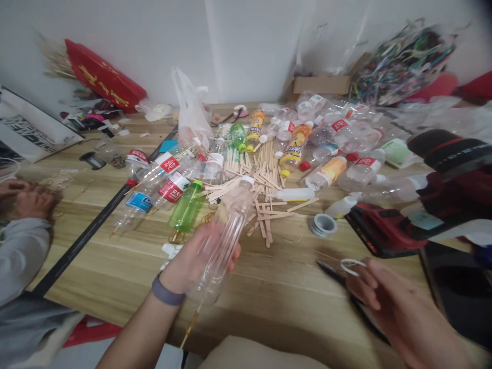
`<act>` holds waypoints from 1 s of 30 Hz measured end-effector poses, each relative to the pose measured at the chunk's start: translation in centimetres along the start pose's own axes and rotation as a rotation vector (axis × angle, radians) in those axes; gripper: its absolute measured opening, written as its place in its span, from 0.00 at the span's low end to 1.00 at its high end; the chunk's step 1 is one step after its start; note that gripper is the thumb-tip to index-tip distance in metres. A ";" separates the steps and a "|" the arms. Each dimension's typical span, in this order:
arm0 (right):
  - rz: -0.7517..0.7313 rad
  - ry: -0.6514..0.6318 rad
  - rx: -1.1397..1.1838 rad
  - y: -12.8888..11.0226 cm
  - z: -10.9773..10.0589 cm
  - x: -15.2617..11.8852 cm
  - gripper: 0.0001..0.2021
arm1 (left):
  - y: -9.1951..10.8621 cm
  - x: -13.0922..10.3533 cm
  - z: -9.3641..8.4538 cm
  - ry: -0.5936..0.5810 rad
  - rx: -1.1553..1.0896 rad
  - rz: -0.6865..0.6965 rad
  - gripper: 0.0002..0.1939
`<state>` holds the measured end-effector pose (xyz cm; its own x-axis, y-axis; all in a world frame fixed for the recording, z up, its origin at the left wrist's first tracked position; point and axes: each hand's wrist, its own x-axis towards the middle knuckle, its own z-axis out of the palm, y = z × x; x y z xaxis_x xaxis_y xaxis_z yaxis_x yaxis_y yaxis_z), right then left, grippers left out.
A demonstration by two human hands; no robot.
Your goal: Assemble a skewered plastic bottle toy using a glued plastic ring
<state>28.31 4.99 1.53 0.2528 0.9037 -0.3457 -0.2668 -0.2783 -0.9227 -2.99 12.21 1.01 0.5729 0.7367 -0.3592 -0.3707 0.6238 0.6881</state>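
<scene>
Slanting above the table (284, 297), a clear btl (230, 220) w/ white cap (246, 180) is gripped in the L hand (192, 259); a white loop (350, 260) is held, prob. pinched (blurry), by the R hand (395, 294) near a dark tool (332, 273). Wooden sticks (268, 159) are strewn beyond.

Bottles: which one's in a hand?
The clear, unlabelled bottle with the white cap, gripped in the left hand; the other bottles are unheld.

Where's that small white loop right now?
In the head view, the white loop is at lower right, at the fingertips of the right hand, below and to the right of the grey spool.
</scene>
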 end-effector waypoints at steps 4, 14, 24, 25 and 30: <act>-0.083 -0.147 -0.195 1.1 1.9 -0.4 0.27 | 0.3 0.2 0.6 -0.037 0.003 -0.002 0.26; -0.046 -0.369 -0.042 0.3 5.7 -0.7 0.25 | -0.1 0.0 0.7 -0.010 0.042 -0.049 0.27; 0.045 -0.034 0.088 -0.5 -0.8 0.3 0.26 | 1.6 -1.0 -0.9 0.094 -0.102 0.015 0.21; 0.051 0.001 0.081 -0.6 -1.6 0.4 0.25 | 1.7 -1.1 -1.0 0.085 -0.106 0.015 0.22; 0.014 0.118 0.159 -0.5 -5.2 0.6 0.26 | 2.1 -1.4 -1.4 0.090 -0.085 0.086 0.21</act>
<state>33.41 3.95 0.88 0.3525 0.8531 -0.3847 -0.4122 -0.2275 -0.8822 -5.66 12.85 2.07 0.4697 0.8065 -0.3591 -0.4786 0.5744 0.6641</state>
